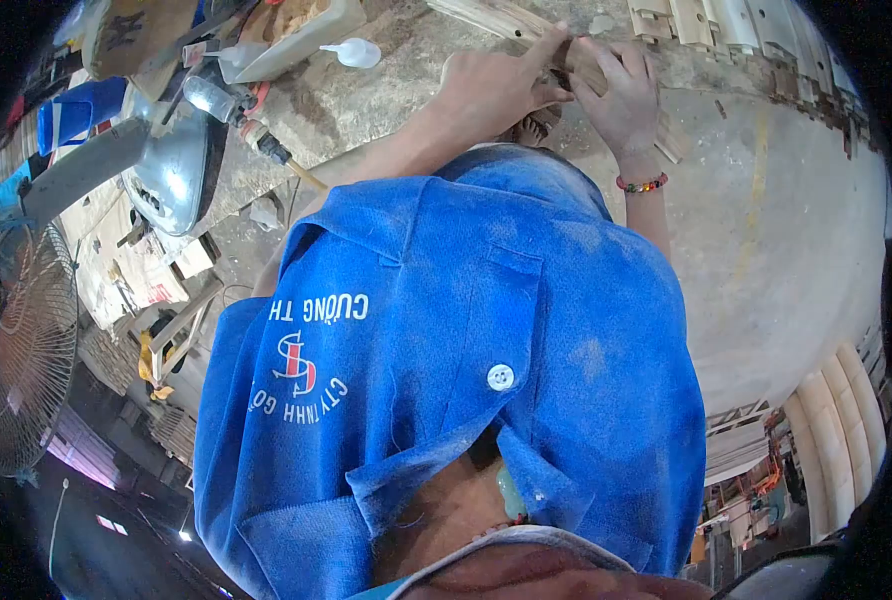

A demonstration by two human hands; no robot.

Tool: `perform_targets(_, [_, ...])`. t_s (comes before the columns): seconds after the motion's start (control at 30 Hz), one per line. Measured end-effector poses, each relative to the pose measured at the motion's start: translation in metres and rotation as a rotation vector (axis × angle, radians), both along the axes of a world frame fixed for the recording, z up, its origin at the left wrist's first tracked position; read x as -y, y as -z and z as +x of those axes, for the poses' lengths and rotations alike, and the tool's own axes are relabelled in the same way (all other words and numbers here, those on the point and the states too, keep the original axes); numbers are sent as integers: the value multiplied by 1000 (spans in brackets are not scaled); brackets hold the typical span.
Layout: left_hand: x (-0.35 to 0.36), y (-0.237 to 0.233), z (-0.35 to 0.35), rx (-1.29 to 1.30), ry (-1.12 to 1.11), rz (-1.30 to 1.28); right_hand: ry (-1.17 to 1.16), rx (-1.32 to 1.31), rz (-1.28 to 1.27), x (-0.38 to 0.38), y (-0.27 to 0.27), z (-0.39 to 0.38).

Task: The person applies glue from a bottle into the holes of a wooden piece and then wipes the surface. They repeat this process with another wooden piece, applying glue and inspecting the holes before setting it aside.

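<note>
Two bare hands at the top of the view, both near a small brown wooden piece [584, 67] lying between them; its ends are covered by fingers, so its full shape cannot be read. Left hand [491, 90]: index finger extended, the others bent; whether it grips anything is hidden. Right hand [626, 92]: half closed, thumb and fingers on the wooden piece; one beaded bracelet [642, 184] at its wrist. Below the left fingers, one dark ridged object [534, 128], too small to identify, partly behind the blue shirt [606, 330]. The shirt hides most of the left forearm's sleeve end and much of the floor; its lettering is upside down, part lost in folds; one white button [501, 377] visible. Along the top, one pale plank [491, 15] cut off by the edge; at top right a row of pale wooden parts [694, 25], at least four, overlapping, exact count not possible. To the left: one white plastic bottle [352, 53], one tray [311, 40] cut off above, one hose-fed tool [211, 100], one fan [26, 345] blurred and partly lost in the dark rim.
</note>
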State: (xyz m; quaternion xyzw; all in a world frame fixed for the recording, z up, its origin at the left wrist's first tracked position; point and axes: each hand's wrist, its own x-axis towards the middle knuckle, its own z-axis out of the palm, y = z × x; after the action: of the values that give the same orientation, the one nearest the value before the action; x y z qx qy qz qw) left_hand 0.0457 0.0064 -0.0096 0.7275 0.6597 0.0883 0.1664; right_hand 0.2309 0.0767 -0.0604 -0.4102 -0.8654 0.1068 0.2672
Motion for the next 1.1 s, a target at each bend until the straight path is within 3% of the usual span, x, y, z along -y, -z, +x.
perform_targets(0.13, [10,4,0,-44,14,58,20,4,-44,4,-4,-2])
perform_targets(0.2, [6,-12,5,-58,9,-174,38,17,-61,4,-4,-2])
perform_targets(0.5, [6,-12,2,35,1,-256,27,14,-70,2,-1,-1])
perform_targets(1.1, [4,-23,5,121,-35,-264,17,-9,-69,1,3,0])
